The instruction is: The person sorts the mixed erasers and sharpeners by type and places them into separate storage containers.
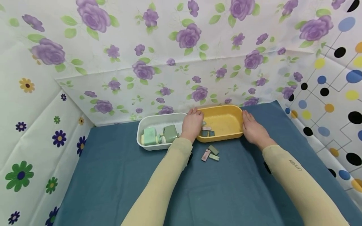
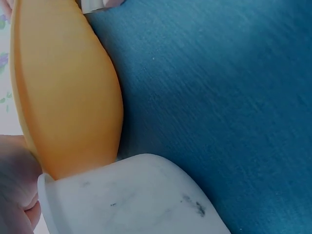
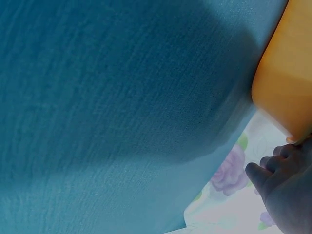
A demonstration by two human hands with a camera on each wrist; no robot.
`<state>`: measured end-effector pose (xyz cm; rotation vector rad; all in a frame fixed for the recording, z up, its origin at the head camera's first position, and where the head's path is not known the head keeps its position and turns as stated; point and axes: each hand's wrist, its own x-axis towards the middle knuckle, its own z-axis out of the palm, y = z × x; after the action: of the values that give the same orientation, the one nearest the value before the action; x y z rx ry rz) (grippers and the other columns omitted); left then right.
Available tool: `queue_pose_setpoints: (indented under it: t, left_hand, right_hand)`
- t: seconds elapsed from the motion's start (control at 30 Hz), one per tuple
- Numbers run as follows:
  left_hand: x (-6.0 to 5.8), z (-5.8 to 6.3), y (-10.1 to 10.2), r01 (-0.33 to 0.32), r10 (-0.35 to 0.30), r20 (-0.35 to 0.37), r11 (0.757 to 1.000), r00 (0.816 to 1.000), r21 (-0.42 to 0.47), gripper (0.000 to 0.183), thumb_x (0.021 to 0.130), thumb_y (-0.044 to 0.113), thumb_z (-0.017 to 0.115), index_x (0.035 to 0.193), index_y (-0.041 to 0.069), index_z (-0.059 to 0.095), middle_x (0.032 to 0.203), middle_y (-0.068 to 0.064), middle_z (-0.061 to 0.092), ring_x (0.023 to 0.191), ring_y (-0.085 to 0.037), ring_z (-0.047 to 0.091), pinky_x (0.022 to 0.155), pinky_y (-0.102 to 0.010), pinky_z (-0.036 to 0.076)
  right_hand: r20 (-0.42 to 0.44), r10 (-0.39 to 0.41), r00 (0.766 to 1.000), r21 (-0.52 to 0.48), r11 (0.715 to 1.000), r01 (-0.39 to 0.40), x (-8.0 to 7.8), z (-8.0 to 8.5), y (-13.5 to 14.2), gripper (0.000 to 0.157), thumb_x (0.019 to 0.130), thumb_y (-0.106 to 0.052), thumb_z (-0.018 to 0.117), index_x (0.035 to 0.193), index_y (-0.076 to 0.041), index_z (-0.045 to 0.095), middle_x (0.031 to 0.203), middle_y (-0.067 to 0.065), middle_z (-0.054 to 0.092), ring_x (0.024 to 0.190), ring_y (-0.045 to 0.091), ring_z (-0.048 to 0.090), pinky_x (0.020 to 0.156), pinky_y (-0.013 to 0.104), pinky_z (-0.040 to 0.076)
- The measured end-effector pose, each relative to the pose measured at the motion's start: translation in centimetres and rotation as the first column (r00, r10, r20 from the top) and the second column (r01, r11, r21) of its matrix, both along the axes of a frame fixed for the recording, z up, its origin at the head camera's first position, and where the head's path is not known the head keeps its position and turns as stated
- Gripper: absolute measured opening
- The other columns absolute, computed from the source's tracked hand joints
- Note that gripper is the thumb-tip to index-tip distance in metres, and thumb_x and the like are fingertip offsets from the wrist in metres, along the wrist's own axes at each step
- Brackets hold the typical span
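Observation:
My left hand (image 1: pixel 193 124) lies over the spot where a white bin (image 1: pixel 140 138) and a yellow bin (image 1: pixel 223 108) meet, touching the rims there. How its fingers bend round the rims is partly hidden. Against the yellow bin's right end wall rests my right hand (image 1: pixel 254 130), fingers straight. Inside the yellow bin, small blocks lie at the left, among them a pink block (image 1: pixel 206 128) and a blue-grey block (image 1: pixel 204 133). The white bin holds a mint-green bottle (image 1: pixel 150 136) and an olive-green bottle (image 1: pixel 170 133), both lying down.
In front of the yellow bin, a pink block (image 1: pixel 205 155), an olive block (image 1: pixel 213 150) and a pale green block (image 1: pixel 214 157) lie on the blue tablecloth (image 1: pixel 226 194). A flowered wall covering (image 1: pixel 118 91) rises close behind the bins. A dotted wall covering (image 1: pixel 339 103) stands at the right.

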<state>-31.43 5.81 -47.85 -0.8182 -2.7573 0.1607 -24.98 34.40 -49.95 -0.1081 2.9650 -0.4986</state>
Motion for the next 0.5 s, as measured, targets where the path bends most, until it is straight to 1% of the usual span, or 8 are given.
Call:
queue_pose_setpoints:
  t: [0.17,0.23,0.4,0.5]
  left_hand:
    - [0.4,0.2,-0.8,-0.015,0.013,0.038,0.997,0.999,0.071,0.035,0.1,0.007,0.075,0.134,0.015,0.074,0.141,0.001,0.069,0.144,-0.021,0.054,0.127,-0.035,0.033]
    - [0.6,0.5,-0.9,-0.02,0.015,0.05,0.995,0.999,0.097,0.035,0.101,0.013,0.077,0.135,0.015,0.074,0.144,0.001,0.068,0.145,-0.021,0.053,0.127,-0.035,0.033]
    - [1.5,1.1,-1.1,-0.011,0.003,0.048,0.983,0.999,0.182,0.031,0.106,0.026,0.073,0.134,0.014,0.075,0.142,0.0,0.07,0.145,-0.02,0.054,0.126,-0.035,0.035]
    - [2.2,1.4,-1.3,0.001,-0.014,0.052,0.969,0.999,0.246,0.03,0.107,0.029,0.07,0.133,0.014,0.075,0.14,0.0,0.071,0.144,-0.02,0.055,0.125,-0.035,0.036]
  right_hand:
    - [-0.008,0.008,1.0,-0.004,1.0,-0.008,-0.1,-0.2,-0.1,0.068,0.117,-0.023,0.03,0.169,0.003,-0.006,0.177,0.026,0.0,0.161,0.049,0.005,0.129,0.064,0.015]
    - [-0.007,0.013,1.0,-0.005,1.0,-0.013,-0.1,-0.2,-0.1,0.068,0.117,-0.023,0.03,0.169,0.002,-0.006,0.177,0.026,0.0,0.161,0.049,0.005,0.129,0.065,0.015]
    - [-0.006,0.018,1.0,-0.012,1.0,-0.018,0.2,0.0,0.1,0.068,0.117,-0.022,0.03,0.168,0.004,-0.005,0.176,0.026,-0.002,0.161,0.05,0.004,0.129,0.065,0.014]
    - [-0.008,0.023,1.0,-0.01,1.0,-0.024,0.2,0.0,0.1,0.067,0.117,-0.022,0.029,0.168,0.004,-0.006,0.176,0.028,-0.001,0.161,0.05,0.004,0.128,0.065,0.013]
